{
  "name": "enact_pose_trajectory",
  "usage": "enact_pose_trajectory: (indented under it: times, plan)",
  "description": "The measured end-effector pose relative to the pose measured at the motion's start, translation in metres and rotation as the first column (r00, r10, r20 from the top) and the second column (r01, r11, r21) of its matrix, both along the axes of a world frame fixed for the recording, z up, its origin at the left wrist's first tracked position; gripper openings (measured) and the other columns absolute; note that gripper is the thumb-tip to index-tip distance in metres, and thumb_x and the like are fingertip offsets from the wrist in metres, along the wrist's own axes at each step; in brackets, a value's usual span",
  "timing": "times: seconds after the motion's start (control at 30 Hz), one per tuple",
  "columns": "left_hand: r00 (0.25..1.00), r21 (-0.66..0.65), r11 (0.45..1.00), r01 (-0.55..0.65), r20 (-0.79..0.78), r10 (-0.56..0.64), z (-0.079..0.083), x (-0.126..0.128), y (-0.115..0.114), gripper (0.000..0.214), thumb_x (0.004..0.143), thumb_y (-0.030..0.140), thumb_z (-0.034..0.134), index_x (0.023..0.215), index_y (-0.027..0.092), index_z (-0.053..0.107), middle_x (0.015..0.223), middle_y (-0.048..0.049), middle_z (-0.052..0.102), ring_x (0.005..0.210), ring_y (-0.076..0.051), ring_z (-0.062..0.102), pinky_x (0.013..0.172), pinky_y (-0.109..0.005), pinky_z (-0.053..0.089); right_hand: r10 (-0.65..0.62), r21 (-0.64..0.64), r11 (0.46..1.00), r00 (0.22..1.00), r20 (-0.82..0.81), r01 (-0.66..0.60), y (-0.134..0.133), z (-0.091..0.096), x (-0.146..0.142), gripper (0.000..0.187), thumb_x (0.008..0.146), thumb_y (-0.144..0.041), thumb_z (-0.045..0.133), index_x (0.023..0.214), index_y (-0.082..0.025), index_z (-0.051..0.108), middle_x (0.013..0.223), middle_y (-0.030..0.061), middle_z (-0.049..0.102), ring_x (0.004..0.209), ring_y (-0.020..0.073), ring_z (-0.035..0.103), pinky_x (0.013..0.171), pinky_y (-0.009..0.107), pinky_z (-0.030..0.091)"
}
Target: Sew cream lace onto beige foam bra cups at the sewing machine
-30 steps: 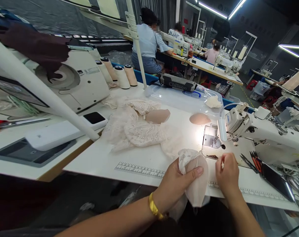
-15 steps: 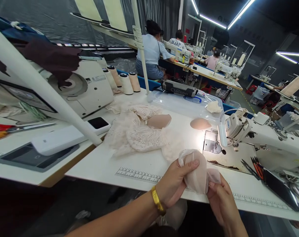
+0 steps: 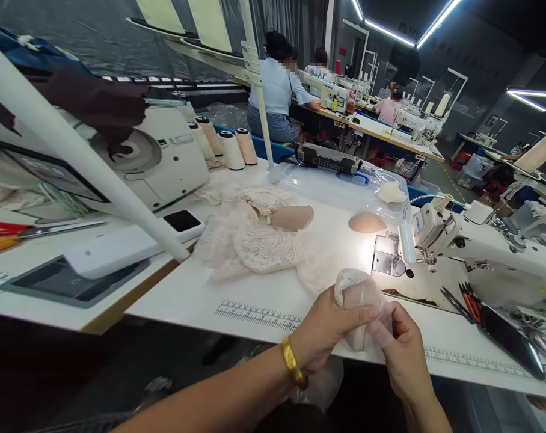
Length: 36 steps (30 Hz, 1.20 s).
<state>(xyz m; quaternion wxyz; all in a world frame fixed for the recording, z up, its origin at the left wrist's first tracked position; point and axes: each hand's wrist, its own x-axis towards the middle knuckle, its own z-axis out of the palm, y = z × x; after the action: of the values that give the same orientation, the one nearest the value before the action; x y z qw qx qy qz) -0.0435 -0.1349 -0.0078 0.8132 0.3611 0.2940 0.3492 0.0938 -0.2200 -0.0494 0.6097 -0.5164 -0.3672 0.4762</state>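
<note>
Between my two hands is a beige bra cup [image 3: 358, 294] covered with white lace and sheer fabric, held over the table's front edge. My left hand [image 3: 329, 325], with a gold bracelet at the wrist, grips the cup, its thumb lying across the front. On the other side my right hand [image 3: 399, 346] pinches the sheer fabric at the cup's right edge, thumb close to the left thumb's tip. White lace fabric [image 3: 268, 243] lies heaped on the table behind them, a beige cup [image 3: 294, 218] resting against it. Another loose cup [image 3: 367, 223] lies beside the sewing machine.
The lit sewing machine [image 3: 435, 231] stands at the right, with scissors [image 3: 462, 304] and a black phone-like slab [image 3: 510, 343] in front. Thread cones [image 3: 231, 150] and a slanting white pole [image 3: 79, 144] are at left. People sit at machines behind.
My right hand has moved up and left, its thumb now meeting the left thumb on the cup. The cup has shifted slightly right and turned.
</note>
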Motion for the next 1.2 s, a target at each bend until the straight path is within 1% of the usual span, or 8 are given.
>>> enact_pose_trajectory:
  times: [0.13, 0.2, 0.3, 0.4, 0.6, 0.8, 0.97, 1.2]
  plan:
    - [0.993, -0.125, 0.987, -0.100, 0.056, 0.107, -0.001, 0.006, -0.001, 0.040, 0.053, 0.026, 0.097, 0.083, 0.012, 0.073, 0.080, -0.0044, 0.071, 0.078, -0.018, 0.065, 0.074, -0.029, 0.055, -0.074, 0.036, 0.997, 0.994, 0.083, 0.071, -0.005, -0.006, 0.002, 0.023, 0.084, -0.038, 0.079, 0.083, -0.022, 0.064, 0.075, -0.0047, 0.055, 0.070, 0.0115, 0.047, 0.065, 0.022, 0.041]
    - [0.989, -0.197, 0.979, -0.060, 0.124, 0.086, -0.001, 0.008, -0.002, 0.035, 0.055, 0.025, 0.096, 0.079, 0.013, 0.073, 0.075, -0.0033, 0.070, 0.073, -0.017, 0.065, 0.072, -0.028, 0.054, -0.089, 0.044, 0.995, 0.996, -0.015, 0.090, -0.006, -0.010, 0.000, 0.026, 0.081, -0.041, 0.082, 0.082, -0.022, 0.064, 0.074, -0.0045, 0.055, 0.067, 0.0116, 0.048, 0.063, 0.022, 0.042]
    - [0.986, -0.240, 0.971, 0.003, 0.162, 0.037, -0.001, 0.010, -0.003, 0.034, 0.058, 0.025, 0.095, 0.080, 0.012, 0.073, 0.076, -0.0046, 0.071, 0.071, -0.017, 0.065, 0.071, -0.029, 0.055, -0.031, -0.014, 0.999, 0.963, -0.268, 0.029, -0.003, -0.013, -0.004, 0.028, 0.079, -0.046, 0.082, 0.090, -0.025, 0.069, 0.078, -0.0014, 0.063, 0.067, 0.0148, 0.055, 0.062, 0.026, 0.047]
    - [0.993, -0.240, 0.971, 0.003, 0.117, 0.026, 0.001, 0.009, -0.002, 0.036, 0.058, 0.027, 0.096, 0.083, 0.012, 0.073, 0.077, -0.0051, 0.071, 0.072, -0.017, 0.066, 0.071, -0.029, 0.055, 0.008, -0.055, 0.998, 0.924, -0.382, -0.031, 0.001, -0.009, -0.008, 0.030, 0.078, -0.043, 0.083, 0.101, -0.026, 0.071, 0.090, 0.0027, 0.071, 0.074, 0.0192, 0.063, 0.067, 0.032, 0.054]
    - [0.998, -0.143, 0.989, -0.043, 0.045, 0.050, 0.000, 0.006, -0.002, 0.043, 0.057, 0.031, 0.097, 0.088, 0.012, 0.073, 0.084, -0.0058, 0.073, 0.081, -0.019, 0.066, 0.078, -0.031, 0.055, 0.035, -0.028, 0.998, 0.903, -0.429, -0.052, 0.006, 0.002, -0.007, 0.032, 0.076, -0.048, 0.083, 0.093, -0.024, 0.073, 0.106, 0.0067, 0.075, 0.096, 0.0260, 0.069, 0.083, 0.038, 0.058]
    - [0.999, -0.060, 0.997, -0.040, -0.015, 0.039, -0.002, 0.004, -0.002, 0.048, 0.057, 0.031, 0.097, 0.095, 0.012, 0.073, 0.092, -0.0085, 0.075, 0.092, -0.025, 0.068, 0.086, -0.037, 0.056, 0.083, -0.042, 0.993, 0.908, -0.410, -0.109, 0.007, 0.011, -0.005, 0.039, 0.076, -0.041, 0.085, 0.108, -0.023, 0.073, 0.100, 0.0067, 0.076, 0.098, 0.0277, 0.070, 0.088, 0.043, 0.058]
    - [0.998, -0.128, 0.991, 0.023, 0.063, -0.015, 0.000, 0.004, -0.003, 0.042, 0.058, 0.030, 0.096, 0.088, 0.012, 0.073, 0.084, -0.0062, 0.073, 0.084, -0.021, 0.067, 0.082, -0.032, 0.055, 0.071, -0.034, 0.995, 0.894, -0.442, -0.096, 0.007, 0.010, -0.008, 0.045, 0.076, -0.045, 0.084, 0.114, -0.024, 0.073, 0.112, 0.0083, 0.075, 0.110, 0.0301, 0.068, 0.092, 0.043, 0.058]
    - [0.992, -0.190, 0.982, -0.008, 0.119, 0.031, 0.000, 0.005, -0.001, 0.039, 0.061, 0.028, 0.095, 0.091, 0.014, 0.074, 0.086, -0.0057, 0.073, 0.085, -0.021, 0.067, 0.081, -0.032, 0.055, 0.031, -0.026, 0.998, 0.872, -0.489, -0.050, 0.010, 0.009, -0.009, 0.036, 0.086, -0.048, 0.075, 0.115, -0.026, 0.072, 0.123, 0.0075, 0.072, 0.112, 0.0272, 0.068, 0.087, 0.040, 0.062]
